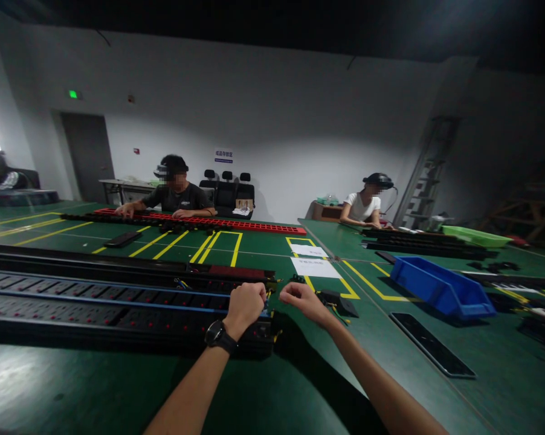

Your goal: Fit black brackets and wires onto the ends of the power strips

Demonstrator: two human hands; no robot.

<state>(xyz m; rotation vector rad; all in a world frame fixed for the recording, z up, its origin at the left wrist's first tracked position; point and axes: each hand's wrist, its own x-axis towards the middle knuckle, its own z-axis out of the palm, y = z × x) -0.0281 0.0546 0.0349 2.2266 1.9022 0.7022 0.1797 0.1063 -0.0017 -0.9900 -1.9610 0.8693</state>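
Note:
My left hand [246, 307], with a black watch [218, 335] on its wrist, is closed at the right end of a long black power strip [164, 320]. Its fingertips are hidden, so what it grips cannot be made out. Just right of that end, my right hand [305, 301] is held in the air with fingers curled into a pinch; anything in them is too small to tell. Blue lines, likely wires, run along the strip between rows of sockets with red dots. Short yellow wire ends stick out at its end. A small black part with coloured wires [338, 304] lies beyond my right hand.
A blue bin [440, 287] and a phone [431, 343] lie on the green table at right. White papers [315, 267] lie ahead. Across the table, one person [177, 190] works at a long red rack [254, 226], another [365, 202] beside black strips [426, 241].

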